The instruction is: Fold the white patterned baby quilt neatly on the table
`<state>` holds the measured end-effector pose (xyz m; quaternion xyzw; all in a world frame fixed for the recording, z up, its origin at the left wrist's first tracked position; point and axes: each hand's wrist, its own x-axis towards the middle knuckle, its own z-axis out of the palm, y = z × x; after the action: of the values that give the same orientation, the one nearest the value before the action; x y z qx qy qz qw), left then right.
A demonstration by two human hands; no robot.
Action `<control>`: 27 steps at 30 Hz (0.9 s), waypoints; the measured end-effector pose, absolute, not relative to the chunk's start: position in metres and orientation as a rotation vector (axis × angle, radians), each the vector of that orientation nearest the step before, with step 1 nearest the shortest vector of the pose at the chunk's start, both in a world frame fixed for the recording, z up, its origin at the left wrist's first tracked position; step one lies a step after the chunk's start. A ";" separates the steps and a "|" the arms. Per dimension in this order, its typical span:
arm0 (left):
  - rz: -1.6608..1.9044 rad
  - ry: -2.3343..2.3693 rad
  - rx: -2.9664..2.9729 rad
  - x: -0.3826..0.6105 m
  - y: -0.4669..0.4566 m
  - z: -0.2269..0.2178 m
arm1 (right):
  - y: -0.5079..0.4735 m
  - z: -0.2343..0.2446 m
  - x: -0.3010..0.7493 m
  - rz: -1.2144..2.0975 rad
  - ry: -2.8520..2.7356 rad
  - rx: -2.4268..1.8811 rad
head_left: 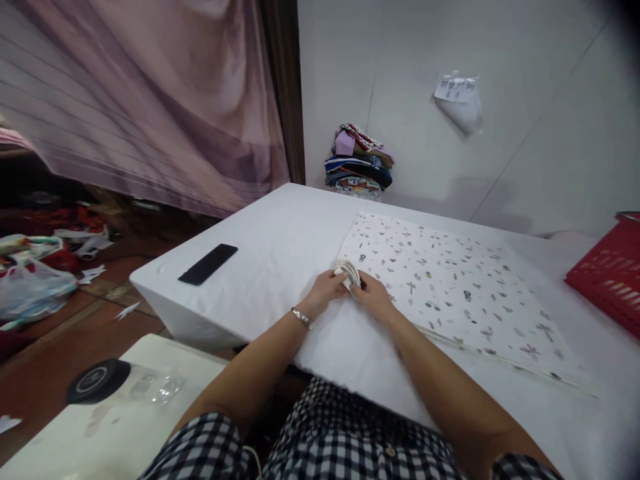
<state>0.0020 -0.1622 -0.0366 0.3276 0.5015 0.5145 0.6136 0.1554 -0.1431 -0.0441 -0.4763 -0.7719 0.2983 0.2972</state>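
Both my hands meet at the near left corner of a white cloth printed with small dark motifs (450, 280), which lies flat on a white-covered table (270, 247). My left hand (325, 290), with a metal bracelet on the wrist, is closed round a small bunched or rolled bit of that cloth's corner (346, 270). My right hand (373, 297) pinches the same bunched corner from the other side. Both arms reach forward over my checked clothing.
A black phone (209, 264) lies on the table's left part. A red plastic basket (607, 273) stands at the right edge. Folded fabrics are stacked (359, 163) against the far wall. A low white surface with a black round lid (97, 381) is at my left; bags litter the floor.
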 end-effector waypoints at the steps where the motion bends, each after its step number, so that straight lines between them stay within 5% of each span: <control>1: 1.212 1.182 0.753 0.002 -0.163 -0.036 | -0.142 -0.046 0.154 0.775 -2.053 -1.256; 27: 1.295 1.322 0.740 -0.002 -0.181 -0.042 | -0.131 -0.044 0.132 0.670 -2.192 -0.996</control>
<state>-0.0015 -0.1810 -0.0422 0.3117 0.5570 0.5455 0.5431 0.1318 -0.1313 -0.0443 -0.3781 -0.8323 0.2543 0.3156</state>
